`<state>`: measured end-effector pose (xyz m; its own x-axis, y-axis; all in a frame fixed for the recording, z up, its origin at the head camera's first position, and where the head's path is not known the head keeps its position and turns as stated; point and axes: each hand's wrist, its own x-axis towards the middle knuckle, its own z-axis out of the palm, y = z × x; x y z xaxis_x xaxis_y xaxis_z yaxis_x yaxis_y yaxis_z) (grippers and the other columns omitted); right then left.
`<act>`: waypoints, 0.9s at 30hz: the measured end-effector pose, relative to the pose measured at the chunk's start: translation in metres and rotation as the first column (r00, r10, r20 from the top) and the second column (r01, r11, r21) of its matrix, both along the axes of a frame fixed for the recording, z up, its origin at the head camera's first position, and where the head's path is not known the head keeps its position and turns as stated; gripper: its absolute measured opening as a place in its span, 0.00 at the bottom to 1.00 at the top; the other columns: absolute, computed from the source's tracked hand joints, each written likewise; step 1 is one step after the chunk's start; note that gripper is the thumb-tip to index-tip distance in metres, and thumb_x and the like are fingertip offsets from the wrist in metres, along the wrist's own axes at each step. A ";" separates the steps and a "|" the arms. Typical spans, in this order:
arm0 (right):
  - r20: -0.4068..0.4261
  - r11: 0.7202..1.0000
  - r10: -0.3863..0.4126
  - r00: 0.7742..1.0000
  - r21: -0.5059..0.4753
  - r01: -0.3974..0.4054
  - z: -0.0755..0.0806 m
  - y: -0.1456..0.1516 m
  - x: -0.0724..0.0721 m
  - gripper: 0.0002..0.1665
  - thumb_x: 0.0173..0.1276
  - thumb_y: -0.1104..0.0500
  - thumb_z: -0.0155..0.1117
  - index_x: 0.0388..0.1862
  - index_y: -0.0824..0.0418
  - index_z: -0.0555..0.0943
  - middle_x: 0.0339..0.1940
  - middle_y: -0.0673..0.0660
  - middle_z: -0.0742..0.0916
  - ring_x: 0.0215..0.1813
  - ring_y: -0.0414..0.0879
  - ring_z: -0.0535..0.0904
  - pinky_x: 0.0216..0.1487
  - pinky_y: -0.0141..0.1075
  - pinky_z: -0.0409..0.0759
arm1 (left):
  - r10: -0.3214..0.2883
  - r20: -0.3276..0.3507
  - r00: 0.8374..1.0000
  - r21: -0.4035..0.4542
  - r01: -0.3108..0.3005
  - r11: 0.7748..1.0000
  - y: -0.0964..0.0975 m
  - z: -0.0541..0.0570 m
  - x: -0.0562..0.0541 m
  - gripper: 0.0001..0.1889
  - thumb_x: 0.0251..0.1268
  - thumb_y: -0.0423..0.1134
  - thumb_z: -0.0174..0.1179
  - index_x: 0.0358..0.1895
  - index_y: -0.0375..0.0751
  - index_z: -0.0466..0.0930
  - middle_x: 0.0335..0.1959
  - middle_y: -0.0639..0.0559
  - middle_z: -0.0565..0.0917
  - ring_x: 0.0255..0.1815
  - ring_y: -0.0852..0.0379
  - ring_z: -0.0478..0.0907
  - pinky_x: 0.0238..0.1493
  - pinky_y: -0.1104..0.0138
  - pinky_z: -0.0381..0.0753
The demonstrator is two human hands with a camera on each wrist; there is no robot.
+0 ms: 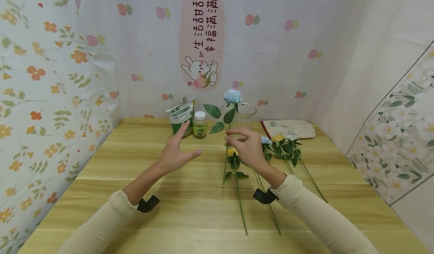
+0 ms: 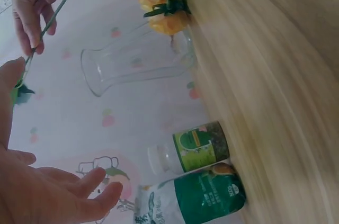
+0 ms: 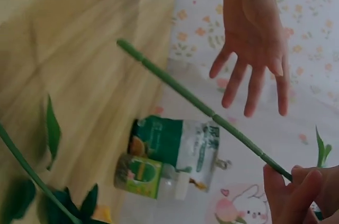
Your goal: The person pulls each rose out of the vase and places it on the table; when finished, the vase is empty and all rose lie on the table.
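Observation:
My right hand pinches the green stem of a light blue rose between thumb and fingers. The rose stands upright, its bloom above the hand and its leaves out to the left. In the right wrist view the lower stem slants away from the fingers. My left hand is raised with fingers spread, holding nothing, to the left of the rose. Behind the right hand is a clear glass vase, partly hidden in the head view; the left wrist view shows its flared rim.
A yellow rose, another blue rose, a second yellow rose and a white one lie on the wooden table. A green-white pouch and a white-capped jar stand back left; a pale cloth item lies back right.

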<state>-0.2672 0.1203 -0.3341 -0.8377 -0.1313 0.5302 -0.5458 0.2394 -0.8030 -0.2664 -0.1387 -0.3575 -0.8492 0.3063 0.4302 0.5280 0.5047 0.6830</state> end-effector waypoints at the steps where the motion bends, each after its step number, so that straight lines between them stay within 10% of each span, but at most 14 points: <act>1: 0.041 1.000 0.003 0.999 0.007 -0.003 -0.003 0.000 0.001 0.10 0.67 0.63 0.69 0.46 0.65 0.87 0.46 0.63 0.87 0.31 0.54 0.88 0.11 0.30 0.62 | 0.000 -0.001 1.000 0.002 0.000 1.000 0.000 -0.001 0.000 0.53 0.61 0.52 0.70 0.81 0.51 0.42 0.81 0.43 0.46 0.78 0.37 0.49 0.70 0.36 0.55; 22: 0.397 0.974 0.001 0.918 0.208 -0.091 -0.052 -0.002 0.002 0.10 0.64 0.64 0.71 0.44 0.65 0.88 0.37 0.58 0.89 0.29 0.52 0.87 0.14 0.33 0.71 | -0.002 0.128 0.992 -0.123 0.018 0.992 -0.006 -0.016 -0.012 0.55 0.53 0.52 0.75 0.80 0.47 0.49 0.79 0.33 0.43 0.76 0.29 0.48 0.67 0.33 0.57; 27: 0.500 0.960 0.045 0.865 0.217 -0.175 -0.061 -0.005 0.002 0.15 0.63 0.67 0.71 0.49 0.70 0.85 0.40 0.59 0.88 0.31 0.56 0.87 0.18 0.41 0.80 | -0.015 0.150 0.989 -0.146 0.037 0.989 -0.009 -0.017 -0.013 0.56 0.53 0.50 0.76 0.80 0.47 0.48 0.79 0.32 0.42 0.76 0.29 0.46 0.67 0.33 0.56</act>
